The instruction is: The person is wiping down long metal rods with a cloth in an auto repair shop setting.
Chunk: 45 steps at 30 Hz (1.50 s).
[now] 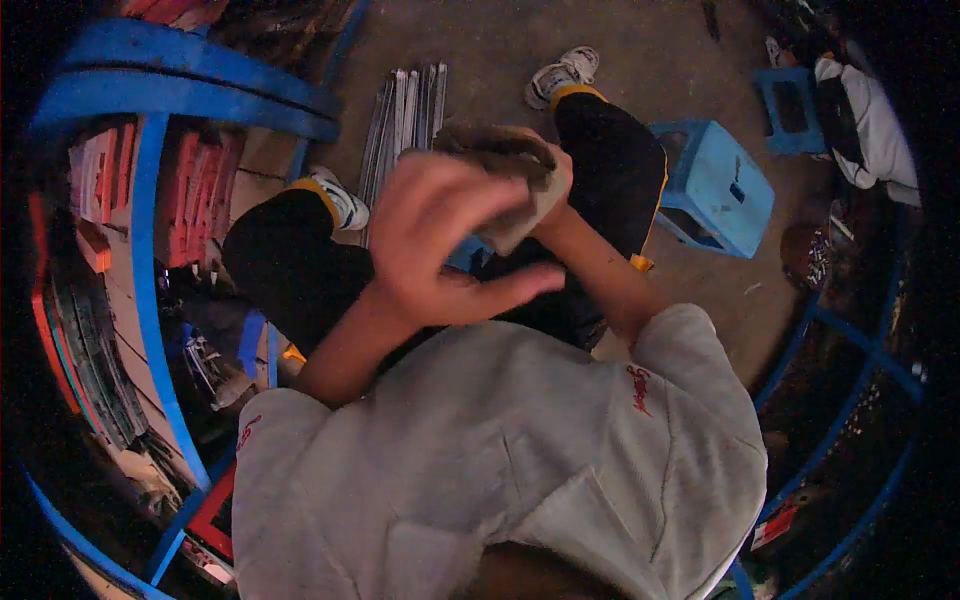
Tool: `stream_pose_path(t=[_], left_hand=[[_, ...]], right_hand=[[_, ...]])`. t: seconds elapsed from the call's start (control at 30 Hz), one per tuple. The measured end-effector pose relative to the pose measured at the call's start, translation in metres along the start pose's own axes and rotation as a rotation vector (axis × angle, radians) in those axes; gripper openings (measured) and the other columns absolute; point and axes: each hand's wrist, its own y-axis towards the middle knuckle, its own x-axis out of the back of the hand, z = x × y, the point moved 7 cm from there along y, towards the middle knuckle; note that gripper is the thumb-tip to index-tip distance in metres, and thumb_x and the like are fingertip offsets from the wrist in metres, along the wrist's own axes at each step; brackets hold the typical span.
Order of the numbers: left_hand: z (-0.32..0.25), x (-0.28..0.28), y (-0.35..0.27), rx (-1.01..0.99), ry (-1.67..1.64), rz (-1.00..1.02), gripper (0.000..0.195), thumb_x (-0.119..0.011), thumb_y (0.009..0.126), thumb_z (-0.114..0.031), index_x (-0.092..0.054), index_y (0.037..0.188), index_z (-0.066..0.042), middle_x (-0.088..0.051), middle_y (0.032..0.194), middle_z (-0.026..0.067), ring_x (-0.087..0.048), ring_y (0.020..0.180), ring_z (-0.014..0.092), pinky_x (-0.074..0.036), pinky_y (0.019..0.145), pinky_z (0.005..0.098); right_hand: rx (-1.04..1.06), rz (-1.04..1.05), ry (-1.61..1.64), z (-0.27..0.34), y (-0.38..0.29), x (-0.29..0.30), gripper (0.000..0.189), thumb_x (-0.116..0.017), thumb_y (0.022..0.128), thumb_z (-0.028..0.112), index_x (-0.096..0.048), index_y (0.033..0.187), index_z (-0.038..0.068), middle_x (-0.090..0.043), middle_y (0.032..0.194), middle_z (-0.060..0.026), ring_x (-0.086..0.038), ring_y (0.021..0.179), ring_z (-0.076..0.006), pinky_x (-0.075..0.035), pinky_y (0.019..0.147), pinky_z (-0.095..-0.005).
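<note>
My left hand [431,236] is raised in front of my lap, its fingers blurred and curved, with the thumb spread well apart from them. Nothing shows in its grasp. Just beyond it, my right hand [556,199] grips a grey-brown piece of fabric [517,217], perhaps a work glove or a rag. The fabric is bent into a loop with an opening at its top. My left fingers overlap part of it in view; whether they touch it I cannot tell. Most of my right fingers are hidden by the cloth.
Long thin metal strips [405,112] lie on the floor between my feet. A blue plastic stool [727,187] stands at the right, another stool [791,112] beyond it. Blue metal racks [154,262] with red and dark pieces stand at the left. A container of small metal parts [817,255] is at right.
</note>
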Motion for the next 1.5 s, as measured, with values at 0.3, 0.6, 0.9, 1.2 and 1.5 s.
stream_pose_path(t=[0.3, 0.6, 0.9, 1.2, 1.5], left_hand=[[0.069, -0.049, -0.001, 0.059, -0.135, 0.159, 0.038, -0.079, 0.058, -0.021, -0.061, 0.088, -0.008, -0.064, 0.089, 0.0094, -0.064, 0.082, 0.029, -0.050, 0.074, 0.0369], [0.160, -0.068, -0.062, 0.381, -0.095, -0.033, 0.036, -0.080, 0.058, -0.025, -0.063, 0.086, -0.008, -0.064, 0.085, 0.0117, -0.063, 0.076, 0.030, -0.050, 0.069, 0.0372], [0.204, -0.110, -0.142, 0.405, -0.140, 0.017, 0.050, -0.077, 0.057, -0.021, -0.059, 0.102, -0.008, -0.063, 0.095, 0.0110, -0.060, 0.092, 0.032, -0.046, 0.083, 0.0409], [0.247, -0.146, -0.187, 0.545, -0.038, 0.108, 0.042, -0.074, 0.060, -0.016, -0.056, 0.097, -0.014, -0.061, 0.098, 0.0097, -0.056, 0.098, 0.033, -0.043, 0.085, 0.0443], [0.277, -0.158, -0.215, 0.715, -0.075, 0.134, 0.053, -0.075, 0.058, -0.020, -0.054, 0.106, -0.015, -0.058, 0.109, 0.0111, -0.052, 0.107, 0.035, -0.042, 0.089, 0.0452]], right_hand=[[0.015, 0.018, 0.019, -0.040, -0.045, -0.019, 0.034, -0.071, 0.069, 0.026, -0.064, 0.096, 0.007, -0.067, 0.091, -0.0103, -0.066, 0.084, -0.0244, -0.051, 0.075, -0.0349], [-0.370, -0.089, 0.286, -0.118, -0.069, -0.053, 0.044, -0.070, 0.069, 0.022, -0.059, 0.109, 0.009, -0.063, 0.107, -0.0087, -0.060, 0.101, -0.0231, -0.046, 0.089, -0.0356], [-0.862, 0.162, 0.094, -0.201, -0.179, -0.061, 0.052, -0.070, 0.072, 0.011, -0.049, 0.119, 0.002, -0.054, 0.118, -0.0139, -0.052, 0.113, -0.0252, -0.041, 0.094, -0.0366], [-0.568, 0.634, -0.177, -0.258, -0.213, -0.073, 0.036, -0.059, 0.082, 0.008, -0.050, 0.117, 0.004, -0.053, 0.115, -0.0104, -0.052, 0.106, -0.0232, -0.041, 0.093, -0.0359], [-0.926, 0.372, 0.110, -0.332, -0.292, -0.081, 0.034, -0.052, 0.088, 0.031, -0.056, 0.105, 0.002, -0.062, 0.090, -0.0196, -0.062, 0.083, -0.0325, -0.050, 0.072, -0.0409]])
